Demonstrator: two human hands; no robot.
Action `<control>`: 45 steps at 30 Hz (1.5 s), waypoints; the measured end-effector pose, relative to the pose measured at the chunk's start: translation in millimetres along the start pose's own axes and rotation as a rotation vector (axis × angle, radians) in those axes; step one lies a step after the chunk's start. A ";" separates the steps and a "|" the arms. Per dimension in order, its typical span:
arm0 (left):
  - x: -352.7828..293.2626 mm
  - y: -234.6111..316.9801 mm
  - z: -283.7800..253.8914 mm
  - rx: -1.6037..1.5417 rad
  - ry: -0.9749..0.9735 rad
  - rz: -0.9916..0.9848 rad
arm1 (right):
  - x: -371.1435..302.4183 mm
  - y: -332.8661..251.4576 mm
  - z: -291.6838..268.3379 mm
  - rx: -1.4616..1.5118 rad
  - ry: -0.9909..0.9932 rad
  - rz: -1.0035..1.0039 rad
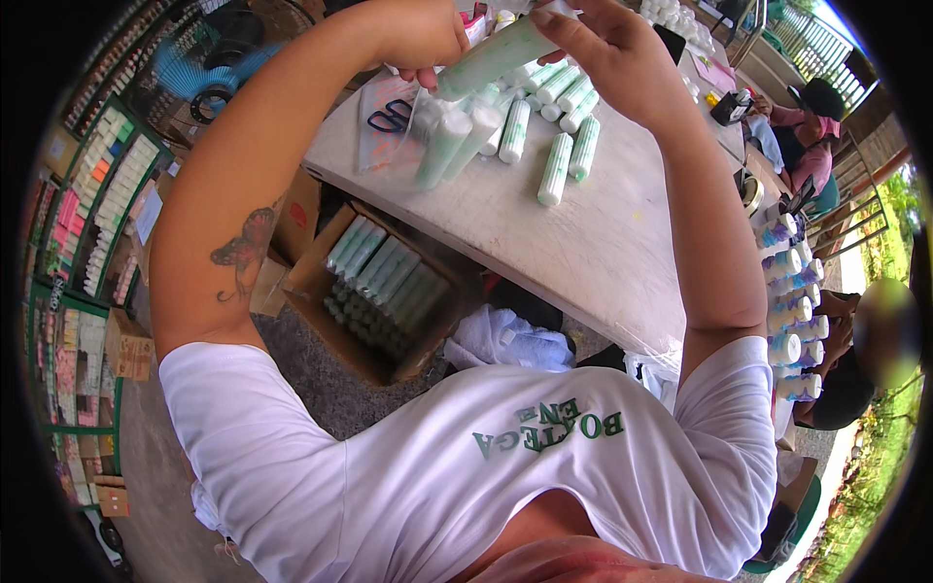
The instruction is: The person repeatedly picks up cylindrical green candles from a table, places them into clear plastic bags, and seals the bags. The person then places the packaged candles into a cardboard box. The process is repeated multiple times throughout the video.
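Observation:
My right hand (pixel 612 53) grips the upper end of a pale green and white cylinder in a clear plastic sleeve (pixel 498 56), tilted above the table. At its lower left end is my left hand (pixel 430 41), fingers curled; what they pinch is hidden. Just below, plastic-wrapped cylinders (pixel 452 146) stand bunched together. Several loose white cylinders with green marks (pixel 556 167) lie to the right of these, some piled up. Dark-handled scissors (pixel 390 117) rest on a clear plastic bag with orange print (pixel 374 146), left of the bunch.
The white table (pixel 622 233) runs off to the right. Below its near edge sits an open cardboard box (pixel 384 369) of wrapped cylinders. White-capped bottles (pixel 792 311) line the right side. Another person (pixel 812 136) sits at the far right. Shelves (pixel 97 214) and a blue fan (pixel 199 78) are at left.

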State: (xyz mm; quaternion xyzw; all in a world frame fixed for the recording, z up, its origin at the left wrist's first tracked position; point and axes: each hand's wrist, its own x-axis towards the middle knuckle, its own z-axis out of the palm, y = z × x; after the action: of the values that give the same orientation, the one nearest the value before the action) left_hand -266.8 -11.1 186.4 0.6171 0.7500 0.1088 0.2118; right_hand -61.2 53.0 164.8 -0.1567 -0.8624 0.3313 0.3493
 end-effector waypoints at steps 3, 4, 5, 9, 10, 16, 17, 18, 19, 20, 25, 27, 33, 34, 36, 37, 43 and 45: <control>-5.5 15.9 -3.3 -0.034 0.037 0.031 | -13.2 -21.6 9.2 -0.319 0.007 -0.065; -6.5 24.7 -5.8 -0.051 0.049 0.039 | -15.6 -27.1 3.2 -0.294 -0.055 -0.009; -10.7 35.7 -9.9 -0.021 0.044 0.085 | -16.9 -36.9 -5.5 -0.270 -0.120 0.042; 2.0 71.5 -0.4 -0.178 0.005 0.217 | -33.0 -36.4 -36.5 -0.269 -0.269 0.184; 7.1 85.0 5.6 -0.123 0.027 0.272 | -42.1 -41.7 -50.3 -0.234 -0.307 0.206; 22.2 137.8 65.1 0.719 0.437 0.638 | -102.1 -34.8 -89.9 -0.533 -0.186 0.118; 19.1 171.0 109.5 -0.067 0.454 0.559 | -139.1 5.3 -94.6 -0.749 0.007 0.019; 16.3 170.6 135.6 -0.139 0.530 0.622 | -153.7 -16.8 -88.1 -0.579 -0.060 0.346; -7.9 171.7 161.0 -0.065 0.607 0.739 | -174.1 -0.3 -89.2 -0.570 0.025 0.145; -11.0 166.3 189.6 -0.085 0.693 0.839 | -197.0 28.8 -83.2 -0.551 0.096 -0.066; -31.3 148.8 313.8 -0.239 0.564 0.870 | -298.3 90.8 -41.9 -0.757 0.055 0.006; -42.8 141.3 349.9 -0.152 0.549 0.904 | -328.3 100.8 -29.6 -0.789 0.068 0.008; -57.4 119.4 390.4 -0.262 0.407 0.967 | -374.3 98.8 -0.3 -0.800 0.116 0.159; -57.9 115.8 392.6 -0.299 0.377 0.959 | -377.5 98.9 4.2 -0.794 0.139 0.174; -56.5 113.5 398.9 -0.388 0.478 1.001 | -380.2 104.2 12.9 -0.783 0.296 0.113; -56.1 112.2 401.2 -0.433 0.529 1.020 | -381.1 111.1 19.0 -0.741 0.392 0.113; -66.6 117.6 401.3 -0.439 0.448 1.121 | -351.6 116.1 16.2 -0.815 0.642 0.188; -68.9 120.0 411.0 -0.448 0.401 1.162 | -340.2 114.0 12.1 -0.872 0.607 0.221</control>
State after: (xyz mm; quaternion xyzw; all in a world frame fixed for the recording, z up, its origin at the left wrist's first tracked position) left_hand 34.7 -92.6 -114.4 0.8307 0.2785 0.4720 0.0979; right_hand 175.1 -39.9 -89.0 -0.4652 -0.7587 -0.0825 0.4484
